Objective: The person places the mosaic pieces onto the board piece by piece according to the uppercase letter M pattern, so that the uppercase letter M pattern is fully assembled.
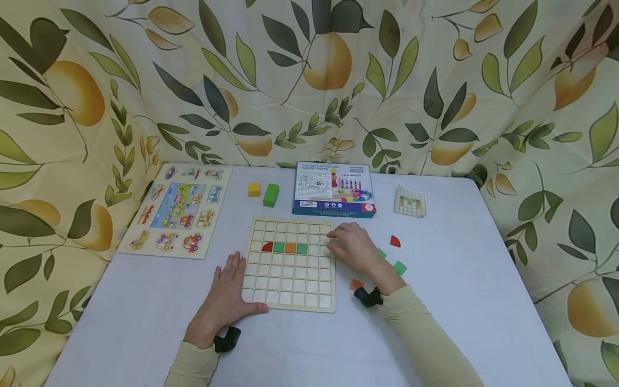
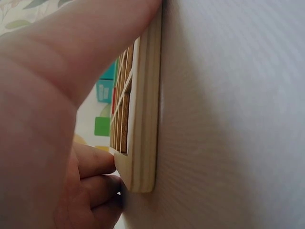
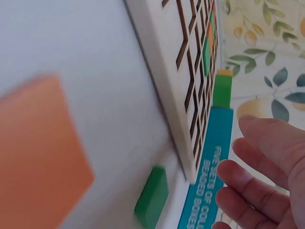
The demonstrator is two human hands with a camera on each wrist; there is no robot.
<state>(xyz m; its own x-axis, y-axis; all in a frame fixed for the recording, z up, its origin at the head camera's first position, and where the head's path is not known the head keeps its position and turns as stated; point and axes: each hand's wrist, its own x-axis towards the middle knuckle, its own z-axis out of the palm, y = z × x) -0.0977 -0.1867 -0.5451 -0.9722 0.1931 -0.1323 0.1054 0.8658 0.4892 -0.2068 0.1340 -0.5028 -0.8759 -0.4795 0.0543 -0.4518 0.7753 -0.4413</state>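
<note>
A wooden grid board (image 1: 293, 271) lies flat on the white table. In one of its upper rows sit a red quarter-circle piece (image 1: 267, 246), a green square (image 1: 279, 247), an orange square (image 1: 290, 248) and another green square (image 1: 302, 249). My left hand (image 1: 227, 293) rests against the board's left side, fingers spread along the edge and thumb at the near edge. Over the board's upper right edge hovers my right hand (image 1: 355, 248); its fingers are loosely bent, and the right wrist view shows nothing between them.
Right of the board lie a loose red piece (image 1: 395, 241), green pieces (image 1: 400, 267) and an orange piece (image 1: 356, 284). Behind stand a boxed bead set (image 1: 333, 189), a pattern card (image 1: 410, 202), and green (image 1: 271, 195) and yellow blocks (image 1: 254, 189). A picture puzzle (image 1: 176, 209) lies left.
</note>
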